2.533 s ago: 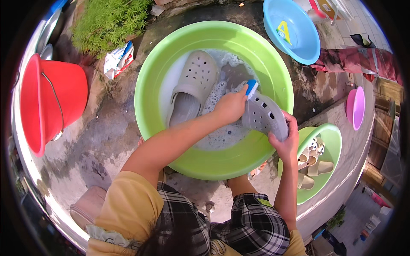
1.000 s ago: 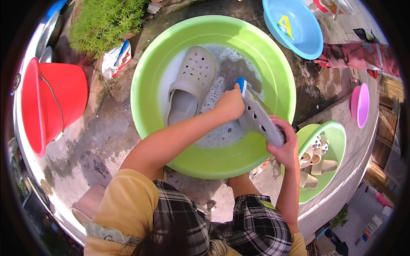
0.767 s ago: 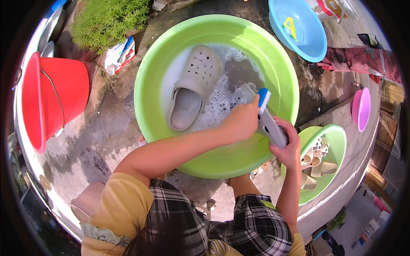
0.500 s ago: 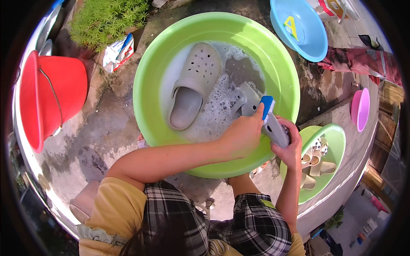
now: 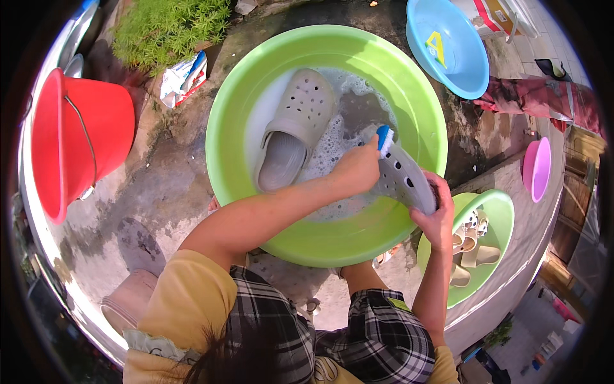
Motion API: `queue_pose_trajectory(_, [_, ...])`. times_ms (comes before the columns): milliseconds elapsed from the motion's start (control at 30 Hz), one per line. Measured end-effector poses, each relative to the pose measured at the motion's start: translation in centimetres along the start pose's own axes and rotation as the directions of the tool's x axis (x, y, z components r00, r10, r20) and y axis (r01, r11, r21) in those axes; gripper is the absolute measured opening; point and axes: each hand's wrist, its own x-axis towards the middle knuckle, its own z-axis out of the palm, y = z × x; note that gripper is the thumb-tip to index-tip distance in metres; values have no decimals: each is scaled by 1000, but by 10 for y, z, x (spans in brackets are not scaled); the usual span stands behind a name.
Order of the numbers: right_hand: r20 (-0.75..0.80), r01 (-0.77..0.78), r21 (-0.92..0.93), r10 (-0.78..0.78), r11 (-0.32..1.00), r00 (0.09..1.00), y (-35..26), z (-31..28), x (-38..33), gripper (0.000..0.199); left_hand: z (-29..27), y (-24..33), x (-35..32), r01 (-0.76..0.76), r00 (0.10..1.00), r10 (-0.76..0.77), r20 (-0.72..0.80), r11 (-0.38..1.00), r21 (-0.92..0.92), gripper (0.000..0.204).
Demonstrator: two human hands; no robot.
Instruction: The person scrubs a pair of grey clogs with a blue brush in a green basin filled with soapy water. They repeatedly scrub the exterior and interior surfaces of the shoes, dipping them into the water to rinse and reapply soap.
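My left hand (image 5: 357, 169) is closed round a blue scrubbing brush (image 5: 384, 139), its white bristles against the side of a grey clog (image 5: 403, 176). That clog is tilted above the soapy water, its holes facing me, with my right hand (image 5: 436, 214) gripping its near right end. Part of the clog is hidden behind my left hand. A second grey clog (image 5: 310, 96) lies sole-down in the foamy water of the large green basin (image 5: 233, 83), left of my hands.
A red bucket (image 5: 102, 128) stands at the left. A blue basin (image 5: 457, 64) sits at the far right, a pink basin (image 5: 537, 168) right of it. Nearer, a smaller green basin (image 5: 499, 275) holds several sandals. A torn packet (image 5: 182, 82) lies by green plants (image 5: 169, 32).
The held clog has turned so its holed side now faces me. My left hand with the brush has shifted slightly left and away from me; my right hand keeps its grip.
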Motion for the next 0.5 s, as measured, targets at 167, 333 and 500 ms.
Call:
queue_pose_trajectory(167, [-13, 17, 1, -17, 1000, 1000, 7, -2, -1, 63, -15, 34, -9, 67, 994, -66, 90, 998, -14, 50])
queue_pose_trajectory(333, [-39, 0, -24, -1, 1000, 999, 4, -4, -5, 62, -10, 36, -34, -73, 993, 77, 91, 996, -54, 51])
queue_pose_trajectory(500, [-44, 3, -37, -5, 999, 999, 1, 2, 0, 62, -5, 22, -23, -122, 991, 123, 53, 992, -23, 54])
